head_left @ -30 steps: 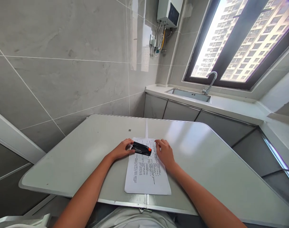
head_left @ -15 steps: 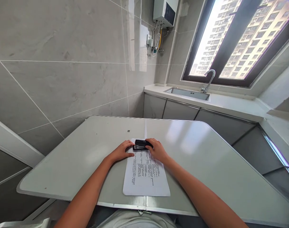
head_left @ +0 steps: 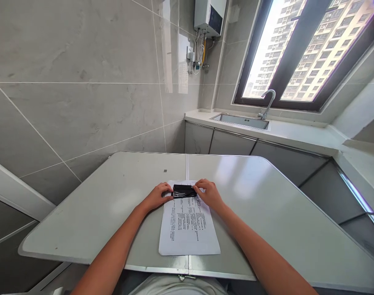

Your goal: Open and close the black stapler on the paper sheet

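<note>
A black stapler (head_left: 184, 191) lies sideways across the upper part of a printed white sheet of paper (head_left: 190, 239). Its left end is pinched between the thumb and fingers of my left hand (head_left: 159, 196). At the stapler's right end, my right hand (head_left: 209, 192) grips it with thumb and fingertips. Farther back on the table sits a small dark strip, apparently staples (head_left: 165, 170). The paper's top edge shows behind the stapler.
The pale folding table (head_left: 251, 229) has a metal seam down its middle. Beyond it stand a counter with a sink (head_left: 240, 121) and faucet (head_left: 268, 104), under a window. A tiled wall rises behind on the left.
My right hand has shifted right, from over the stapler's body to its right end, uncovering more of it. The view has shifted slightly.
</note>
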The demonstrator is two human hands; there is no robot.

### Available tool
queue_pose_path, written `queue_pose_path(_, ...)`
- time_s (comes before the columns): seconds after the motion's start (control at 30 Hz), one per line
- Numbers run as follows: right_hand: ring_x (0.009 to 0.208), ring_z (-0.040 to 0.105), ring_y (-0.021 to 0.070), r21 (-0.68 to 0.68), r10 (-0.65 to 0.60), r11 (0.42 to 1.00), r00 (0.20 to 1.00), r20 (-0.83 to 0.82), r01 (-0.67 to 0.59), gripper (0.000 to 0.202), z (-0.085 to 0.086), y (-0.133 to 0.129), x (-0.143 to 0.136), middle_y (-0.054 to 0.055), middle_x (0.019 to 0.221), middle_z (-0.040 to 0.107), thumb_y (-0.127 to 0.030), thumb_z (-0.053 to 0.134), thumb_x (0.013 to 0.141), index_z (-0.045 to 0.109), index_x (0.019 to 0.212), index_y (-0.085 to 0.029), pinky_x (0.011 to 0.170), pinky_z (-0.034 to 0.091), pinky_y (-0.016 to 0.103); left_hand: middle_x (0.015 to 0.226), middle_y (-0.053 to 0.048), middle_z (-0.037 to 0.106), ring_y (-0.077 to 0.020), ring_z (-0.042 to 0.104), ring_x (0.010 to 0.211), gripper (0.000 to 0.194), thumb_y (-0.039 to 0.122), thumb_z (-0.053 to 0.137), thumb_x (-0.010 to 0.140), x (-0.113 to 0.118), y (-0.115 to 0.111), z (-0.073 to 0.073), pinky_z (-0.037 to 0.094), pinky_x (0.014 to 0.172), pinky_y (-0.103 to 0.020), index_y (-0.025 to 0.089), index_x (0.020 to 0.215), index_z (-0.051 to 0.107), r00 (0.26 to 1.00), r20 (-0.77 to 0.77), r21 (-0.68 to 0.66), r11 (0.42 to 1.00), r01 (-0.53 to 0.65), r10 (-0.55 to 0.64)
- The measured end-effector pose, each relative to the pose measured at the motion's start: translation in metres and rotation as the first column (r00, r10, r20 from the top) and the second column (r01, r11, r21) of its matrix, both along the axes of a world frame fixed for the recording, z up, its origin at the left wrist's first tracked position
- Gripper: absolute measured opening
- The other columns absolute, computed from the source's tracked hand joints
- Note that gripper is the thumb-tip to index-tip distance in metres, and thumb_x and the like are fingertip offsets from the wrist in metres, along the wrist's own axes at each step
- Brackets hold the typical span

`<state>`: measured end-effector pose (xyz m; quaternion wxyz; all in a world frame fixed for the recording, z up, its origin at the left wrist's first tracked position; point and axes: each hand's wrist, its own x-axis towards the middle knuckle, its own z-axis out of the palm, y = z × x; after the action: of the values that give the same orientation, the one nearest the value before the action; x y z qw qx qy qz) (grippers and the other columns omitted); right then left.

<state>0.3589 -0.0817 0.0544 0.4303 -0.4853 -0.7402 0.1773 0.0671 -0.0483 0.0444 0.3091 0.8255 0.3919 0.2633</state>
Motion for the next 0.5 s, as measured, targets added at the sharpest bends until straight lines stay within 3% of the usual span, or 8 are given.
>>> queue_pose_path(0.17,0.078,0.068,0.0197,-0.199,-0.021,0.980,0.987,-0.159,-0.012,0.032,-0.001,0.004,0.005,0.005,0.092,0.076,-0.036,0.063,0.089,0.072,0.063,-0.021,0.075,0.050,0.033,0.114,-0.008,0.066,-0.0259,0.061,0.109,0.024,0.041,0.075,0.085,-0.001,0.002,-0.004,0.045,0.099,-0.039,0.022,0.099,0.076,0.999,0.035,-0.045,0.999,-0.023,0.025)
queue_pose_path(0.3,0.083,0.069,0.0213,-0.293,-0.016,0.955,0.974,-0.225,-0.052,0.031,-0.001,0.007,0.006,0.006,0.091,0.076,-0.040,0.065,0.087,0.073,0.065,-0.020,0.079,0.050,0.034,0.110,-0.007,0.067,-0.0257,0.062,0.105,0.021,0.040,0.077,0.083,-0.001,0.002,-0.005,0.046,0.094,-0.037,0.021,0.092,0.076,0.998,0.041,-0.057,0.998,-0.036,0.038)
queue_pose_path(0.4,0.091,0.069,0.0218,-0.240,-0.026,0.970,0.971,-0.238,-0.033,0.030,-0.001,0.007,0.000,0.006,0.096,0.076,-0.044,0.061,0.091,0.078,0.080,-0.021,0.082,0.051,0.034,0.109,-0.007,0.067,-0.0251,0.061,0.104,0.018,0.038,0.076,0.083,-0.001,0.002,-0.004,0.045,0.094,-0.037,0.022,0.091,0.075,0.999,0.039,-0.044,0.999,-0.029,0.031)
queue_pose_path(0.5,0.102,0.067,0.0229,-0.189,0.062,0.978,0.986,-0.154,-0.091,0.031,0.000,0.008,-0.013,0.005,0.114,0.075,-0.043,0.068,0.087,0.076,0.112,-0.026,0.086,0.052,0.035,0.107,-0.006,0.067,-0.0249,0.061,0.103,0.017,0.037,0.075,0.084,0.000,0.001,-0.002,0.045,0.093,-0.036,0.022,0.093,0.075,0.999,0.027,-0.030,0.999,-0.026,0.027)
